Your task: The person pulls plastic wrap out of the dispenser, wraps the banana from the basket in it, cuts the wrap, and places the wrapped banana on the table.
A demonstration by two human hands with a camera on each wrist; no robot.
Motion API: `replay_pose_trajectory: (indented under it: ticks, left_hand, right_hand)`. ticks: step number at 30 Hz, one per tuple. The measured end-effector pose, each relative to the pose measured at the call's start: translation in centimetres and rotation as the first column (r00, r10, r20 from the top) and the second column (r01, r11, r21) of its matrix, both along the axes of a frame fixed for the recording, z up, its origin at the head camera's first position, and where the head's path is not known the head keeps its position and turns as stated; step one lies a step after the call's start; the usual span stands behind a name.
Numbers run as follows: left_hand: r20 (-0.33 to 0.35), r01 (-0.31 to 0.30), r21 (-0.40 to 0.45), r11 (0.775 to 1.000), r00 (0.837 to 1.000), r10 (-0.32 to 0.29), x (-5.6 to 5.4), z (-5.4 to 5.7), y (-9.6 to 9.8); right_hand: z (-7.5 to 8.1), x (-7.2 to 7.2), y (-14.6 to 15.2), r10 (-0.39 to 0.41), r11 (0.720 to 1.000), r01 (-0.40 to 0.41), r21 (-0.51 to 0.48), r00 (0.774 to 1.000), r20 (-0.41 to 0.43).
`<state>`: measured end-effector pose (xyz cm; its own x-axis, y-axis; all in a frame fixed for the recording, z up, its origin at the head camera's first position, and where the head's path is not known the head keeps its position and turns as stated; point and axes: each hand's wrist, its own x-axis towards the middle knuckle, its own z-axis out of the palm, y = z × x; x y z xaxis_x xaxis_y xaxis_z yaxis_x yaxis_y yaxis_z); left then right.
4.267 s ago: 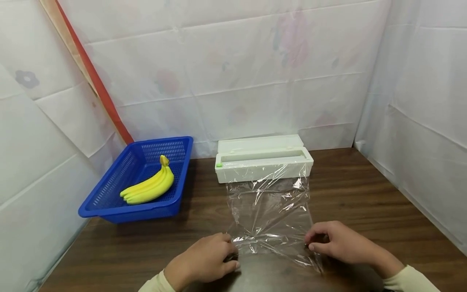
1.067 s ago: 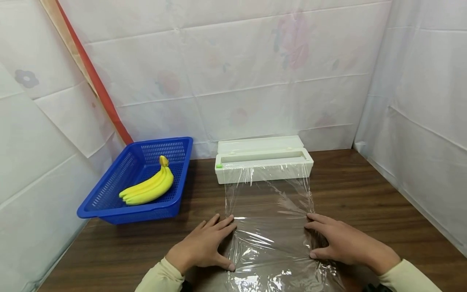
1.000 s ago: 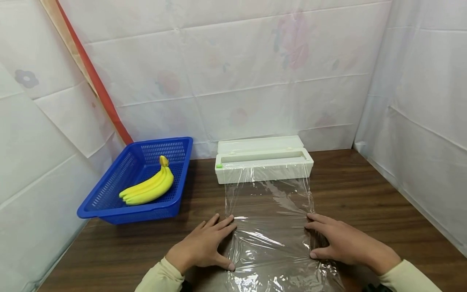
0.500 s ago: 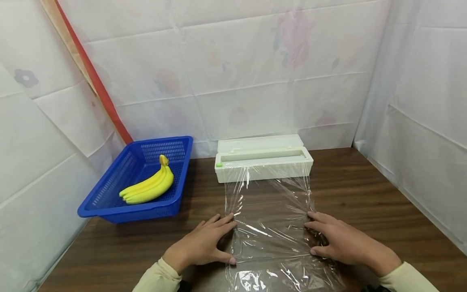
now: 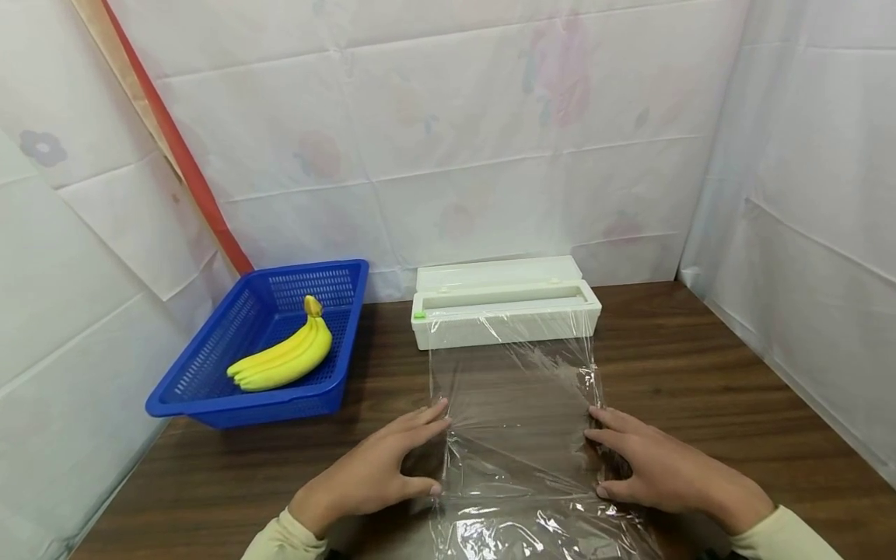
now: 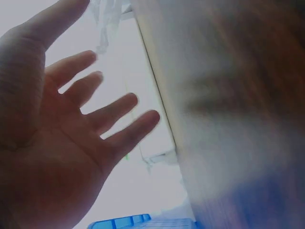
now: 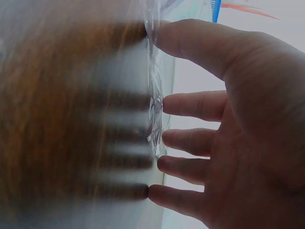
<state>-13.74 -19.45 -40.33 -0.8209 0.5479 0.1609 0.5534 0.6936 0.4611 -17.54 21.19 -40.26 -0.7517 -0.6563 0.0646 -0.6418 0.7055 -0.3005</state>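
A sheet of clear cling film (image 5: 518,459) runs from a white cling film box (image 5: 507,328) toward the front edge of the head view. My left hand (image 5: 381,467) is at the film's left edge with fingers spread; in the left wrist view its fingertips hang apart from the wood. My right hand (image 5: 665,467) has its fingers extended, the tips pressing on the film's right edge, as the right wrist view shows with the crinkled film edge (image 7: 155,95) under thumb and fingertips. The box's lid (image 5: 500,271) stands open behind it, and a green slider sits at its left end.
A blue plastic basket (image 5: 350,330) with a bunch of bananas (image 5: 287,359) in it stands on the brown wooden table (image 5: 707,373) at the left. Pale patterned sheeting (image 5: 455,155) hangs behind and at both sides.
Both hands, bent at the film's front end at first, have since spread along its edges, with more film drawn toward the front. Lately my left hand has lifted slightly leftward; the right stays put.
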Motion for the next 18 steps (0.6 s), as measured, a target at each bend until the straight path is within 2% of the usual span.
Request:
replay_pose_trajectory:
  ticks: [4,7,10,13,18]
  left_hand:
    - [-0.105,-0.016,0.047,0.999,0.994,0.021,-0.1,0.0,0.0]
    - [-0.216,-0.045,0.081,0.996,0.974,0.061,-0.3,0.1,0.1]
    - [-0.273,-0.063,0.109,0.992,0.958,0.091,-0.4,0.2,0.4]
    - [-0.253,-0.069,0.07,0.995,0.964,0.085,-0.3,0.3,0.8]
    - [-0.167,-0.007,-0.11,0.994,0.986,-0.012,0.2,0.2,1.3]
  right_hand:
    - [0.0,0.0,-0.1,0.004,1.0,-0.004,-0.007,1.0,0.001]
    - [0.0,0.1,-0.1,-0.001,1.0,0.001,-0.009,1.0,0.002]
    - [0.1,0.2,-0.1,-0.003,1.0,0.003,-0.006,1.0,-0.01]
    - [0.2,0.2,0.0,-0.004,1.0,0.003,-0.011,1.0,-0.018]
    - [0.4,0.4,0.0,-0.008,0.999,0.006,-0.046,0.999,-0.044]
